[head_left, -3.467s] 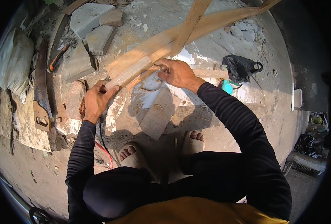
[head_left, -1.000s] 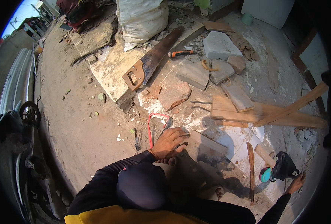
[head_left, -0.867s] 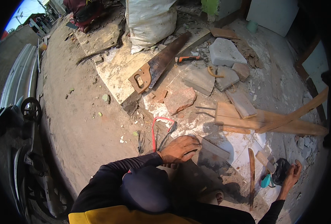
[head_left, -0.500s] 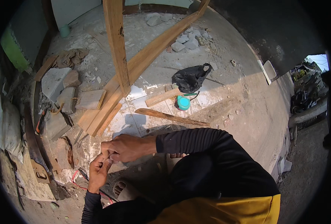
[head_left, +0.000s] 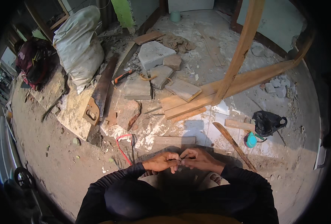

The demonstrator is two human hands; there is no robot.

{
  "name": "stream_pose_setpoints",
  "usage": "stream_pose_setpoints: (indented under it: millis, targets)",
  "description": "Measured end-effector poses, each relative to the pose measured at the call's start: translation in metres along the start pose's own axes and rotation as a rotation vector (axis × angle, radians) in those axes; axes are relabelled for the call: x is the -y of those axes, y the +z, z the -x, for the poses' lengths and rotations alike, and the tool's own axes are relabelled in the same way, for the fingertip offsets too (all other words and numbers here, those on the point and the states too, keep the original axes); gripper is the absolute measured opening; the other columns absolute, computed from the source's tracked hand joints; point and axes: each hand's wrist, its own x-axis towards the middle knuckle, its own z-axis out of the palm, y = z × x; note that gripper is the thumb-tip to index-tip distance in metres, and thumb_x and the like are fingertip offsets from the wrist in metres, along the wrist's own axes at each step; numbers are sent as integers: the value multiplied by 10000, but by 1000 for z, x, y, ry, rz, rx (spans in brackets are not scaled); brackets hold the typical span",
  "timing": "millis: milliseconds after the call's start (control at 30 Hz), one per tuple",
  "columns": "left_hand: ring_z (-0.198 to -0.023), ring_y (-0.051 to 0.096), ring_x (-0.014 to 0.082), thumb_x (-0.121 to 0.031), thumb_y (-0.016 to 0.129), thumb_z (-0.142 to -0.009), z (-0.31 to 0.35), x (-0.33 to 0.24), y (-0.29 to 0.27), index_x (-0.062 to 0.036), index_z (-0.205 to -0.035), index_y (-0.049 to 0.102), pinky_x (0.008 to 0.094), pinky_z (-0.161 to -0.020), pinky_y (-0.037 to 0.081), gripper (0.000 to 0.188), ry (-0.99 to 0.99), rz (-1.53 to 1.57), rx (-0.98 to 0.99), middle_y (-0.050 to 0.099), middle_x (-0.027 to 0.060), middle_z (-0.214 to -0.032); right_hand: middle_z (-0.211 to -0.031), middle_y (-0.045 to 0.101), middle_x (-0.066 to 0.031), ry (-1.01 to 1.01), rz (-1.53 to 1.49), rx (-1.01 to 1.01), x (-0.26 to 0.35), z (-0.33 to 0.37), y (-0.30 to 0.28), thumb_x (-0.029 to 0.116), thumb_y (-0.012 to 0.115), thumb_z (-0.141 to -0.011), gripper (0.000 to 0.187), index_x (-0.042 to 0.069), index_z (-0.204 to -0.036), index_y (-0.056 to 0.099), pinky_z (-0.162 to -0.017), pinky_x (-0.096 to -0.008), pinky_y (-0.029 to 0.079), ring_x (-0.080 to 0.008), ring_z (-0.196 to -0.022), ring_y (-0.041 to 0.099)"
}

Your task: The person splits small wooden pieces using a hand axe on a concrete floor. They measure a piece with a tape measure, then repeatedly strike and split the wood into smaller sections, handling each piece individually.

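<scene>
Above my feet, my left hand [head_left: 163,162] and my right hand [head_left: 199,159] meet with their fingertips pinched together. Whatever sits between the fingers is too small to make out. Just beyond them lies a short flat wooden piece [head_left: 175,140] on the broken tiles. A red cable [head_left: 122,150] with a dark end lies left of my left hand. To the right of my right hand, a long narrow wood strip [head_left: 234,145] slants across the ground.
A handsaw [head_left: 93,112] rests on a board at the left, near an orange-handled tool [head_left: 122,76]. Concrete blocks [head_left: 155,54] and long planks [head_left: 195,101] lie ahead, with an upright post [head_left: 237,56]. A turquoise round object [head_left: 251,140] and black plastic bag [head_left: 267,123] are at right.
My view has swung left, so the scene has shifted right and the white sack and backpack show more fully. My hands, overlapped before, now face each other fingertip to fingertip.
</scene>
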Motion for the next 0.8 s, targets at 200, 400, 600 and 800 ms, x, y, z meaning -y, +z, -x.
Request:
stream_pose_setpoints:
  millis: [200, 400, 600, 800]
  targets:
    - [-845, 736, 149, -226, 579, -1136, -11, 15, -8, -24, -1165, 680, 302, -817, 587, 228, 10, -4, -79, 720, 43, -934, -883, 708, 16, 43, 7, 8, -20, -11, -14, 247, 694, -1083, 203, 53, -1107, 748, -652, -229, 502, -46, -767, 620]
    - [-834, 714, 139, -289, 593, -1144, -8, -53, -38, -46, -1163, 691, 300, -822, 584, 263, 33, -216, 38, 737, 34, -924, -1089, 775, -109, -28, 778, 241, 75, -25, -43, 513, 684, -1055, 506, 96, -1341, 712, -859, -364, 564, -203, -1013, 723]
    - [-877, 710, 216, -425, 602, -1114, 49, -196, -42, -142, -1219, 701, 393, -822, 535, 318, 61, -825, -145, 745, 53, -890, -1096, 783, -183, -440, 972, -140, 323, 60, -73, 508, 680, -1032, 544, 71, -1354, 716, -888, -414, 575, -326, -1009, 746]
    - [-856, 700, 420, -330, 566, -1103, 49, -237, 24, -107, -1255, 620, 504, -790, 519, 275, 570, -1031, -108, 714, 173, -842, -1368, 706, -146, -1715, 1356, -1432, 667, 118, -52, 467, 602, -1062, 519, 81, -1399, 687, -1174, -473, 447, -346, -1413, 539]
